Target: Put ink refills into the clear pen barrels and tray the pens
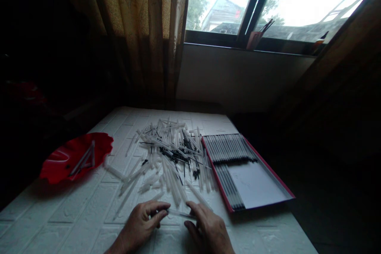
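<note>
Near the front of the table, a clear-barrelled pen (180,214) lies level between my two hands. My left hand (142,222) pinches its left end between thumb and fingertips. The fingers of my right hand (210,226) are closed on its right end, which they partly hide. Just beyond my hands spreads a loose heap of clear pen barrels (171,182), mixed with thin black refills (187,141) and small black pieces. To the right, a shallow red-edged box (262,186) holds a row of pens with black tips along its back and several more at its left side.
A red scalloped dish (56,162) with a few clear pieces in it sits at the table's left edge. The white brick-patterned table (71,206) ends at a dark drop on the right. Beyond are a curtain (143,20) and a window with a pink cup (254,40) on its sill.
</note>
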`<state>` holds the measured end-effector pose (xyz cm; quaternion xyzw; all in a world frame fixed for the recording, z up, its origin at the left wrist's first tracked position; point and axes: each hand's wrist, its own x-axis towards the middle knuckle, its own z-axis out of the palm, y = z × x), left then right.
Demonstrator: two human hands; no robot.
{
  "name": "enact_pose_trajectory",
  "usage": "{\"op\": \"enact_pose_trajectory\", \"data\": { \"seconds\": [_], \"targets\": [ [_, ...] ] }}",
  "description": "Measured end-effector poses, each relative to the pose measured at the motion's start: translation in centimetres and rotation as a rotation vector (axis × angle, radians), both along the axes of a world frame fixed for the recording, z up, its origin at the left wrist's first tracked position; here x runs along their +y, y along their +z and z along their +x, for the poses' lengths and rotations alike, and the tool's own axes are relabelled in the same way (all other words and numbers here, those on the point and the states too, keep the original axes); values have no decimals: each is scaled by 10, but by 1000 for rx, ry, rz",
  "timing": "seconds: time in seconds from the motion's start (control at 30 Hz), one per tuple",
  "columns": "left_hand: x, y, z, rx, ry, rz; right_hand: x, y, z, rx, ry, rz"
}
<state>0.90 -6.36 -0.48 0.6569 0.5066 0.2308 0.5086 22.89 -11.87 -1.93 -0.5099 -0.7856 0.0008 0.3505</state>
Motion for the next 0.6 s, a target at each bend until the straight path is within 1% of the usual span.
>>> {"op": "enact_pose_trajectory", "data": {
  "seconds": [0.1,0.3,0.4,0.5,0.6],
  "targets": [
    [1,-1,0,7,-10,2,-1,0,1,37,2,-1],
    [1,0,-2,-5,-3,26,-1,-1,0,-52,-53,-38],
    [1,-1,-3,-10,-11,34,-1,0,0,-65,-39,-11],
    [1,-4,-3,-15,-5,37,-1,3,1,-30,-6,24],
    [1,-5,-4,-16,-13,38,-1,2,1,2,-15,34]
  ]
}}
